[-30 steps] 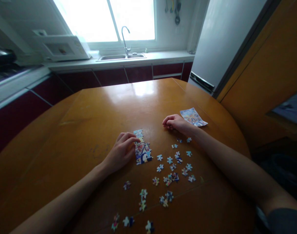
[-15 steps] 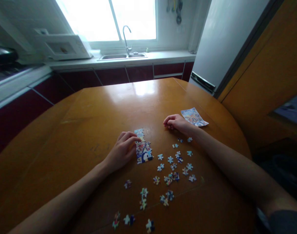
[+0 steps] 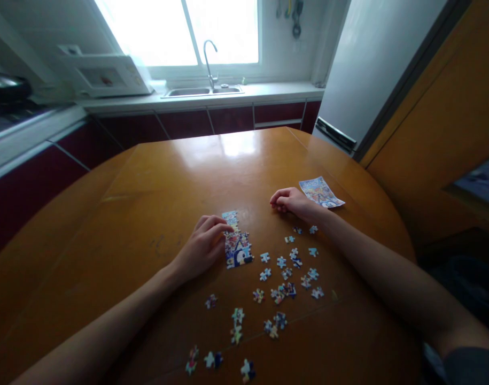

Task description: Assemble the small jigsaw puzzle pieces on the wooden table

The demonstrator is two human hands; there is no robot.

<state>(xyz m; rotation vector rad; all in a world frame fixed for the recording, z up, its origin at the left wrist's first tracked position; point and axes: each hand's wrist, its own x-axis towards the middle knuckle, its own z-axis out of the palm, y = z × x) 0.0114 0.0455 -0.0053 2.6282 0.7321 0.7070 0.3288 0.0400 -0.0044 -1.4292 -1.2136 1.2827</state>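
My left hand (image 3: 206,239) rests on the table at the left edge of a joined strip of jigsaw puzzle (image 3: 238,248). Its fingers are bent but apart, the fingertips lying on the strip's upper part and covering some of it. The strip shows a light blue top and a dark blue and white figure lower down. Farther right, my right hand (image 3: 291,202) lies on the table with fingers curled in; whether anything is inside them is hidden. Close beside that hand is a printed picture sheet (image 3: 321,191). Loose puzzle pieces (image 3: 281,262) lie between my forearms.
More puzzle pieces (image 3: 237,325) are scattered toward the near side of the wooden table (image 3: 180,176). Beyond the table stand a counter with a sink (image 3: 188,92) and tap, a white microwave (image 3: 103,75), and a tall fridge (image 3: 372,69) at the right.
Both hands and the puzzle pieces keep their places on the table. Only the camera's view has shifted very slightly.
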